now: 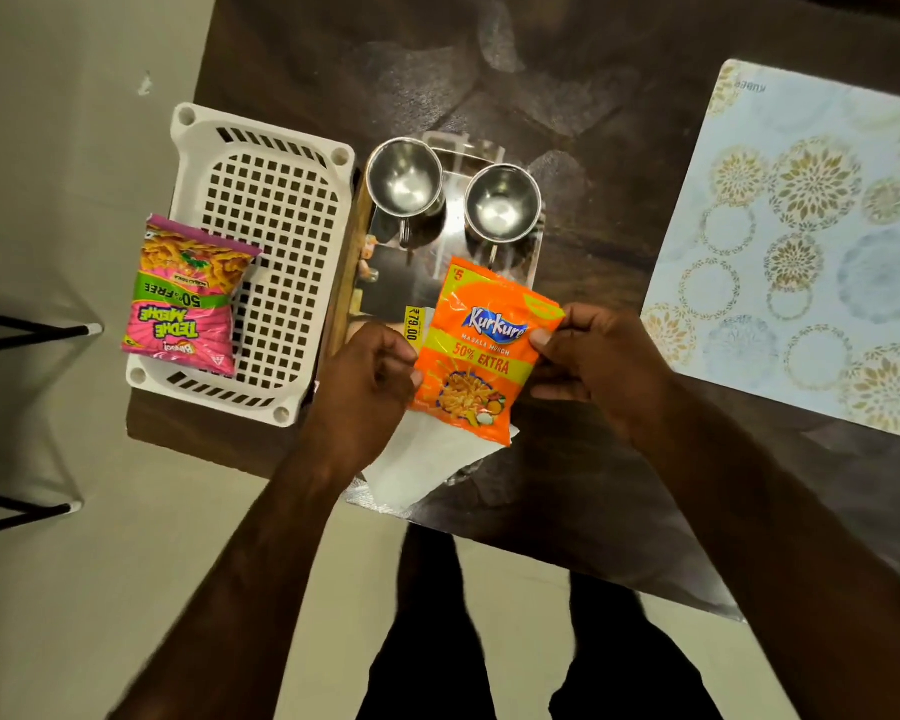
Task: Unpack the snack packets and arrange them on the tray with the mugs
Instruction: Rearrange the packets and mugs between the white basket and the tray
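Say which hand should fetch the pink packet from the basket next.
Left, probably. The pink packet lies on the white basket, on the left hand's side. The right hand sits across the orange packet both hands hold, and could keep its grip.

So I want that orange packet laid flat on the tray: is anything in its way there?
Nothing visible blocks it. Both hands hold the orange packet above the tray's bare near part; the two mugs stand farther back.
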